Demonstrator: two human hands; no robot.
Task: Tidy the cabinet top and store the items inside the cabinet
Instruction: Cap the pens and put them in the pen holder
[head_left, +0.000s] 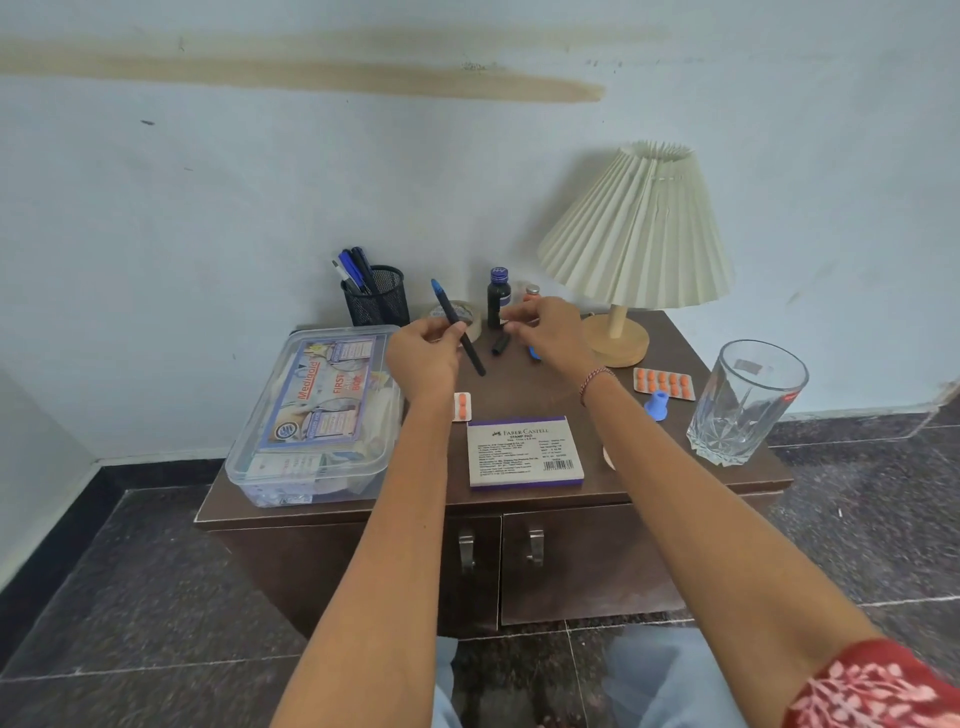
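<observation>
At the centre of the frame, over the back of the tabletop, I am holding a black pen with a blue end in my left hand, its grip curling round the barrel and the pen tilting up to the left. My right hand is hovering just right of it, fingers bunching near the ink bottle and above a loose black pen cap; whether that grip is pinching anything I cannot tell.

Judging by this, I am only starting the tidying: capping the pen looks like the step in hand, and nearly everything else is waiting. Lying out are the first aid box at left, the stamp pad at the front edge, a strip of orange tablets and the drinking glass at right, a smaller tablet strip beside my left wrist, and a tape roll and mesh pen holder at the back. The cabinet doors below are standing shut, so nothing is showing as stored inside yet; opening them and moving the items in is all remaining.
</observation>
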